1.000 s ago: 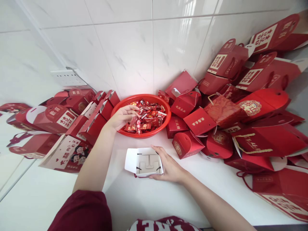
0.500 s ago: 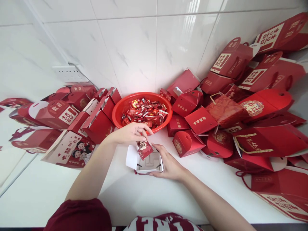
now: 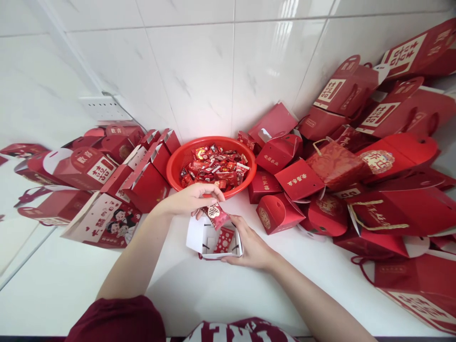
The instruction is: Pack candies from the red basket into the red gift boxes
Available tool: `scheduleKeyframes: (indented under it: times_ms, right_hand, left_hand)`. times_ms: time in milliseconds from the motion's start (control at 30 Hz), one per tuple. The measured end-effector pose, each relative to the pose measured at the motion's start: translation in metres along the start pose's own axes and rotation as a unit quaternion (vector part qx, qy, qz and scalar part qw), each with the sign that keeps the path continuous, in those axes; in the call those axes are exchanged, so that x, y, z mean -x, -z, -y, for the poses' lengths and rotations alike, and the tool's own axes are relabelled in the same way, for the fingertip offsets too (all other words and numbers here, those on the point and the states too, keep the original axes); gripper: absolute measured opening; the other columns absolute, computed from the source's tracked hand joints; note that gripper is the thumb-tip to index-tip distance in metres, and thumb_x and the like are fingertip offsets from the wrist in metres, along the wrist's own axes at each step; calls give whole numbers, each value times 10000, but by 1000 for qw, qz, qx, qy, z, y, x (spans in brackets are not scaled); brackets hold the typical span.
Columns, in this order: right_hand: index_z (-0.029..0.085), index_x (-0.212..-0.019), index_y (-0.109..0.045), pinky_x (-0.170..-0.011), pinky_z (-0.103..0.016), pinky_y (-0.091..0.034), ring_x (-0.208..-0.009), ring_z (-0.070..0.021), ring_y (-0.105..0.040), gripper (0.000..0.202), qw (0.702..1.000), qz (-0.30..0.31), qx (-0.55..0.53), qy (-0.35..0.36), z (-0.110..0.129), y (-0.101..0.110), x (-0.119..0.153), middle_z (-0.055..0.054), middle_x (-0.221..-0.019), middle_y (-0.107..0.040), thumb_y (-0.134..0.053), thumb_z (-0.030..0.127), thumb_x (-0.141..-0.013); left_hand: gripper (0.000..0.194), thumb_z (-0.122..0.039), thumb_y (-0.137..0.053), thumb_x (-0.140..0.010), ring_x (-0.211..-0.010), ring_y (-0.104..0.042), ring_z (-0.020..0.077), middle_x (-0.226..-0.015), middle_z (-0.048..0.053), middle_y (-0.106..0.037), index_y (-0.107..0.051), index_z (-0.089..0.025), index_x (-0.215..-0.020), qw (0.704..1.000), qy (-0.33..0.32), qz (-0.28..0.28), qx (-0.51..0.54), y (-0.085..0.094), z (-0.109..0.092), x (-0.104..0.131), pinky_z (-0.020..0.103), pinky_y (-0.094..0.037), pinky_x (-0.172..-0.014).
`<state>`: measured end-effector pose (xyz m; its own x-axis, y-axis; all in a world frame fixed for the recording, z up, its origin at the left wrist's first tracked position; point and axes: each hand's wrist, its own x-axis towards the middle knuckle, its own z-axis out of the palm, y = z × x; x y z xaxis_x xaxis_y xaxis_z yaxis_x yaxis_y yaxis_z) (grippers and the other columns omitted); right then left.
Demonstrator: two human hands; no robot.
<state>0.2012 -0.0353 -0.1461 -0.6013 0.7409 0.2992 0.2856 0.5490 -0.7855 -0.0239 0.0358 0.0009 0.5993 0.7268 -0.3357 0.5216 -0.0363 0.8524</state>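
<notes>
An open box (image 3: 195,236) with white inner walls stands on the white table, its flap out to the left. Inside it lies a red dotted candy packet (image 3: 224,240). My left hand (image 3: 194,198) is closed on a red candy packet (image 3: 215,215) with a cream round print, held just above the box's far side. My right hand (image 3: 249,244) wraps round the box's right side, thumb at the near edge and fingers at the far corner. Beyond my left hand sits a red plastic basket (image 3: 171,164) with many wrapped candies (image 3: 217,164) in it.
Red gift boxes (image 3: 299,179) are piled on the right, up to the wall. More red boxes (image 3: 80,166) and an upright printed bag (image 3: 103,222) stand on the left. A power strip (image 3: 105,109) is at the tiled wall (image 3: 199,71).
A dotted packet now lies inside the box, where none showed before. My left hand holds a packet tilted differently, slightly higher. My right hand has kept its hold on the box.
</notes>
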Motion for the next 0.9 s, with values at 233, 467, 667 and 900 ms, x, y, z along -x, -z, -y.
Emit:
scheduleKeyframes:
  times_ms: [233,467,667,900]
  right_hand:
    - [250,-1552,-126,-1131,-437,-367,-1373,-300,-394,1098,1000,8,-5,-17,0,-2,2,-143,-1472,-362,-817,455,-723]
    - [262,-1555,-120,-1124,-429,-380,-1362,-290,-409,1130,1000,7,-2,-21,-2,-3,1,-135,-1472,-361,-834,453,-700]
    - [228,-1548,-137,-1130,-441,-373,-1368,-296,-401,1096,1000,4,9,-9,0,0,2,-158,-1462,-366,-815,484,-726]
    - [230,-1549,-129,-1125,-467,-381,-1364,-312,-415,1099,1000,7,7,-12,1,-1,3,-169,-1471,-351,-813,482,-726]
  left_hand:
    - [177,-240,-542,-895,-450,-527,60,-742,23,-651,-691,-182,-969,971,-29,-236,-28,35,-2,6,152,-365,-393]
    - [192,-247,-573,-862,-473,-590,75,-1001,53,-696,-664,-201,-1024,904,-57,-421,-47,49,1,1,167,-389,-370]
    - [343,-364,-663,-836,-750,-713,185,-961,63,-744,-689,-232,-1151,996,-12,-91,-16,19,-5,4,204,-508,-522]
    - [324,-395,-571,-898,-1058,-666,194,-1166,28,-713,-683,-249,-1164,950,-54,-255,-171,32,-5,-2,309,-510,-945]
